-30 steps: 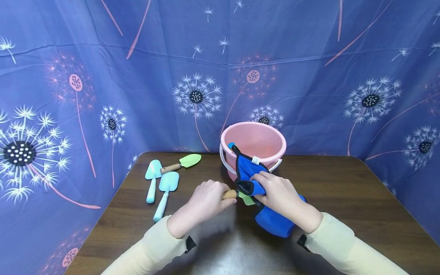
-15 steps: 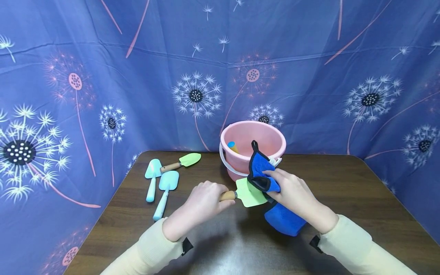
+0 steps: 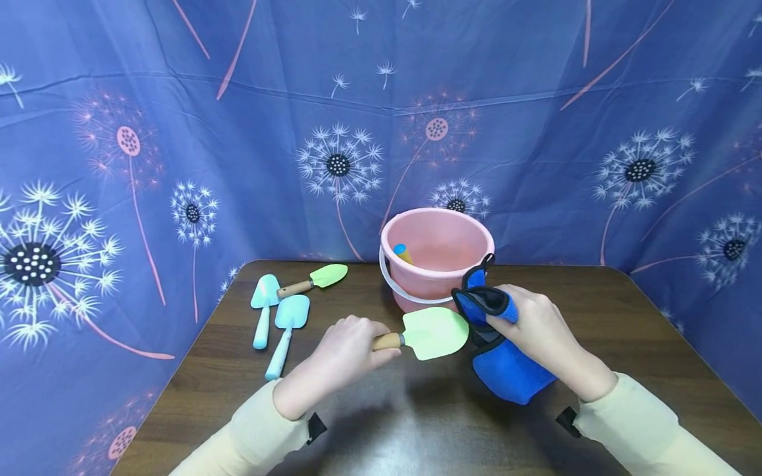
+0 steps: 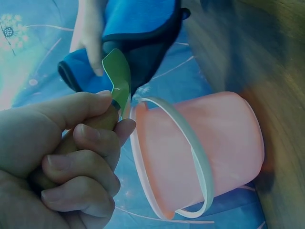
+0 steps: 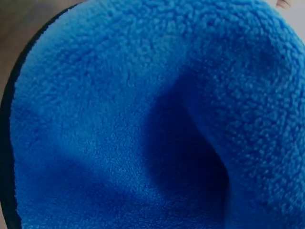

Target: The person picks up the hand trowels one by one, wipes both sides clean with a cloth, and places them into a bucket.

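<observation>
My left hand (image 3: 350,350) has its fingers curled round the wooden handle of a small trowel (image 3: 436,332) with a light green blade. In the left wrist view that blade (image 4: 117,74) is seen nearly edge-on. A blue cloth (image 3: 510,371) with black edging is gripped in my right hand (image 3: 536,325) and hangs down below it in folds. The cloth lies just right of the blade's tip; whether they touch, I cannot tell. Fleecy cloth (image 5: 105,119) fills most of the right wrist view and hides the right hand's fingers there.
Behind the hands stands a pink bucket (image 3: 417,285) with a white handle; a wooden handle with a blue end (image 3: 401,251) leans inside. To the left on the brown table (image 3: 208,396) lie two light blue trowels (image 3: 293,313) (image 3: 266,291) and another green trowel (image 3: 329,275).
My right hand has drawn the cloth to the right, off the trowel, so the green blade now shows whole. The left hand has shifted slightly left with the trowel.
</observation>
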Action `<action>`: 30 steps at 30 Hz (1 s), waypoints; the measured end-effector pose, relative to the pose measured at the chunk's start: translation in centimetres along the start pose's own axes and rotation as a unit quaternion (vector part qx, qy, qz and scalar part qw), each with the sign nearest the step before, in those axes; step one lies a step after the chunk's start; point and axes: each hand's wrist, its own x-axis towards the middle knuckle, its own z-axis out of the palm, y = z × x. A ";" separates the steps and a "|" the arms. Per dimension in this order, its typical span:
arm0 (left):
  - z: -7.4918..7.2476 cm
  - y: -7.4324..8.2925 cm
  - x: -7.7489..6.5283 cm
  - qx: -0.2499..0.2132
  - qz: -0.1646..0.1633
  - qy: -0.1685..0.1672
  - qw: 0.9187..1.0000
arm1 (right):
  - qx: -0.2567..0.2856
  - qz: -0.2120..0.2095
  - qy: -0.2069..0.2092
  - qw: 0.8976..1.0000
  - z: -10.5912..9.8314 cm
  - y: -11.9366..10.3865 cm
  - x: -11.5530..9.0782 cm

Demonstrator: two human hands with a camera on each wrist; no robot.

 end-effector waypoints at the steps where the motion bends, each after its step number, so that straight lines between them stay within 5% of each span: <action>1: 0.0 -0.1 0.0 0.000 -0.003 -0.001 1.000 | 0.005 -0.001 0.006 1.000 -0.3 0.0 0.1; 13: 0.6 -0.4 1.1 -0.011 -0.008 -0.009 1.000 | 0.030 -0.085 0.049 0.995 -2.1 -2.0 1.0; 21: 0.6 0.0 2.1 -0.031 -0.006 -0.021 0.999 | -0.012 -0.176 0.044 0.983 -0.5 -3.2 1.4; 30: 0.4 0.7 2.7 -0.031 -0.012 -0.022 0.999 | -0.014 -0.205 0.003 0.979 1.6 -4.2 1.3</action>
